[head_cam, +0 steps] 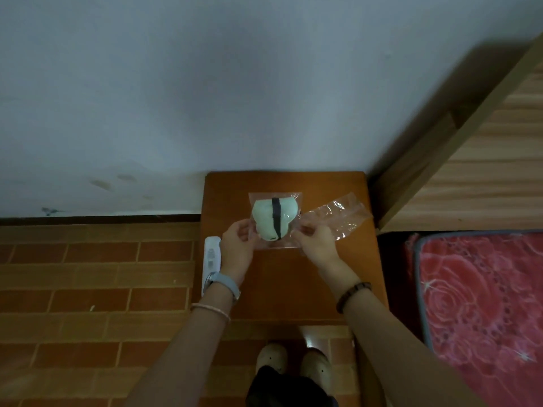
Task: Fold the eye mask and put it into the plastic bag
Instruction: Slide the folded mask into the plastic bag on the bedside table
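A pale green eye mask (266,217), folded with its black strap across it, lies inside a clear plastic bag (295,198) on the small brown table (289,286). My left hand (236,245) pinches the bag's near left corner. On the other side, my right hand (316,242) grips the bag's near right edge. Both hands hold the bag's open end, the one towards me. A second clear plastic bag (340,214) lies empty just to the right, partly under the first.
A white power strip (210,254) lies on the brick-pattern floor beside the table's left edge. A wooden bed frame (470,160) and a red floral mattress (482,304) stand to the right. The wall runs behind the table. My shoes (293,362) are below.
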